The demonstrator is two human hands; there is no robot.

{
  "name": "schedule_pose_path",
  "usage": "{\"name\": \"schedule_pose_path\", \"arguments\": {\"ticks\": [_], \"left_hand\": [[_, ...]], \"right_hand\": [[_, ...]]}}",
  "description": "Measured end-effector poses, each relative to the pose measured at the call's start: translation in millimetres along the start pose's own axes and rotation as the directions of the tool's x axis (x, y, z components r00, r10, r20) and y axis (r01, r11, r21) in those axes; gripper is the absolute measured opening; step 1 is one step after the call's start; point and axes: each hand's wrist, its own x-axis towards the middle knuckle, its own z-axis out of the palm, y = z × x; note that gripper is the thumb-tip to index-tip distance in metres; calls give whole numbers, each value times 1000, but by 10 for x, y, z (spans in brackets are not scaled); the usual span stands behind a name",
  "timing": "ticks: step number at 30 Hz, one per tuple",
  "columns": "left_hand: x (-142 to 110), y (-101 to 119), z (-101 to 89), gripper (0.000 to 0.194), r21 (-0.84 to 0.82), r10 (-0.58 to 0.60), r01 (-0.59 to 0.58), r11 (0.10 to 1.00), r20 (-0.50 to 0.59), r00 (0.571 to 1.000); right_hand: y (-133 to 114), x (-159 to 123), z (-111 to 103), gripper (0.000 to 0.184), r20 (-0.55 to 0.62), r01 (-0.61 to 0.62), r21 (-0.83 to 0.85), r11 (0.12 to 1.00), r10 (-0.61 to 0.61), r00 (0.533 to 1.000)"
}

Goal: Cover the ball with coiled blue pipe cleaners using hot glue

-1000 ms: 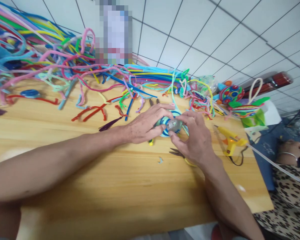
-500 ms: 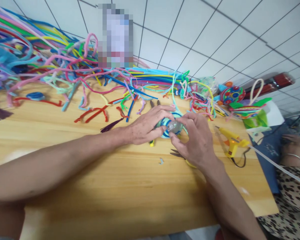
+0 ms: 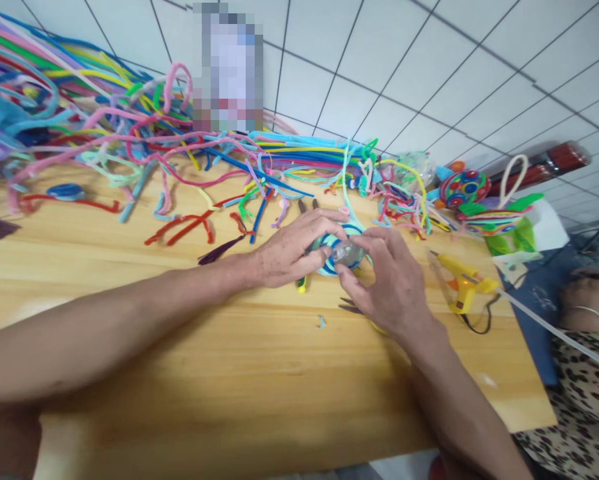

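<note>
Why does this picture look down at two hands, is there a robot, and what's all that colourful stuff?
There's no robot here! A person wears a camera on their head, so you see their own two hands from above.

The left hand and right hand hold a round, blue-and-green striped piece between them. It has a shiny, see-through middle.

On the wooden table lie lots of fuzzy, bendy stems, a dark purple tassel and a yellow glue gun with a pale stick poking out. Dark scissor blades peek out by the right hand. Farther back sits a bright, bumpy ball.

At the right edge, somebody else's spotted clothes show.
</note>
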Motion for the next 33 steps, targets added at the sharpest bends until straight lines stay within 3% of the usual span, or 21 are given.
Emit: {"name": "schedule_pose_path", "arguments": {"ticks": [13,33], "left_hand": [[-3,0,12,25,1,7,-7,1000,-8,1000],[21,45,-27,24,-17,-44,44,999,4,999]], "right_hand": [[-126,9,83,32,-60,-83,-4,997,83,995],[-157,8,111,27,-83,-85,-78,993,79,993]]}}
